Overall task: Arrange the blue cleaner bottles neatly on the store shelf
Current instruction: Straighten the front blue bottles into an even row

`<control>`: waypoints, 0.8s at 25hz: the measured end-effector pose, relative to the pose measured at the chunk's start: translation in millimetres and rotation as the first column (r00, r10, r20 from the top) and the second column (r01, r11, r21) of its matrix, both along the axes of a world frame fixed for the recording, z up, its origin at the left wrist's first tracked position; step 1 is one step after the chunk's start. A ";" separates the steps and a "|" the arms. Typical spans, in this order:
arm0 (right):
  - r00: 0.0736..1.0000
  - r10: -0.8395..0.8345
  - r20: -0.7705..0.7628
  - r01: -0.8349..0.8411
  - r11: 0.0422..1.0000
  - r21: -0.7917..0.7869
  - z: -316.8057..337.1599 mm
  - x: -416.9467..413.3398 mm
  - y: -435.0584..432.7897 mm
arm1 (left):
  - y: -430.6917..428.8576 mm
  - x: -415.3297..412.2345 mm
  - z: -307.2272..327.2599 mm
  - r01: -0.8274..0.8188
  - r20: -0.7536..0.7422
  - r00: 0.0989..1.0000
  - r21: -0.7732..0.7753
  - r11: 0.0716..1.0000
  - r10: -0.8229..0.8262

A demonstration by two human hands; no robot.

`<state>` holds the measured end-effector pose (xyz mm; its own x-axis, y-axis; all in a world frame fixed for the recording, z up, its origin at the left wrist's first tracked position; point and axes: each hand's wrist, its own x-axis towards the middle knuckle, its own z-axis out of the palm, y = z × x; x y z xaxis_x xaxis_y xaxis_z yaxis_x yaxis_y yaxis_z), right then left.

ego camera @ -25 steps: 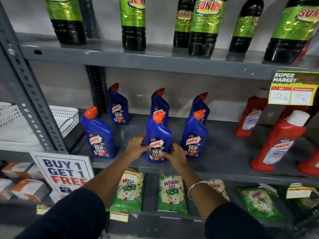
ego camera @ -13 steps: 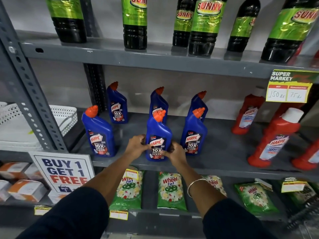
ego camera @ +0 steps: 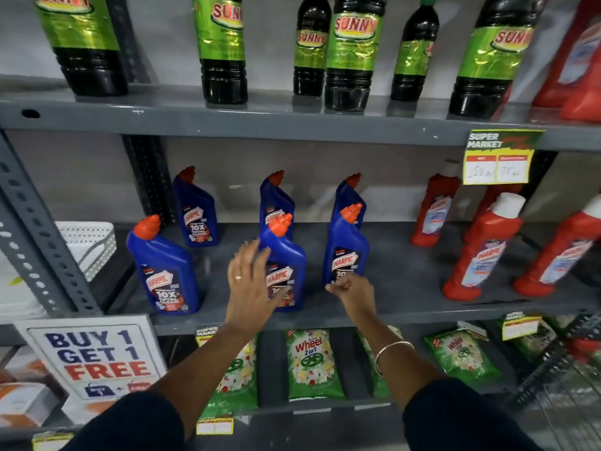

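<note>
Six blue bottles (ego camera: pixel 286 271) stand in two rows mid-frame. The left hand (ego camera: pixel 250 288) is open, empty. The right hand (ego camera: pixel 353 292) is curled, holding nothing. The bottom-left bottle (ego camera: pixel 166 275) looks too far off.

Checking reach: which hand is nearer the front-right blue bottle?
Right. The right hand is curled at the base of the front-right blue bottle; the left hand is spread before the middle front bottle.

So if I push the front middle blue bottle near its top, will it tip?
Probably yes: the front middle blue bottle is tall, with a narrow angled neck. Its smooth plastic should slide on the grey shelf if pushed low. It looks stiff.
</note>
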<state>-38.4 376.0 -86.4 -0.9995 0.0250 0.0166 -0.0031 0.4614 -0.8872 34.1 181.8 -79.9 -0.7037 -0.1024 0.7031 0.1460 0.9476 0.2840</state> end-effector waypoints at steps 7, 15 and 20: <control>0.999 -0.039 -0.020 0.038 0.997 -0.064 4.5 -46.3 58.2 | 99.0 -45.9 6.2 0.166 0.176 0.965 0.159 0.973 -0.193; 0.953 0.299 -0.042 -0.300 0.954 -0.005 -12.6 -94.9 74.7 | 111.7 -103.2 8.8 -0.159 0.450 0.874 0.616 0.771 -0.180; 0.944 0.329 0.011 -0.323 0.932 -0.166 -20.7 -92.0 101.4 | 138.6 -95.2 9.4 -0.163 0.442 0.887 0.569 0.806 -0.133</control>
<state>-130.4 477.4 -107.1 -0.9529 -0.3033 0.0016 -0.0948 0.2926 -0.9515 -61.1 320.4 -70.6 -0.9111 -0.3948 0.1184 -0.1473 0.5802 0.8010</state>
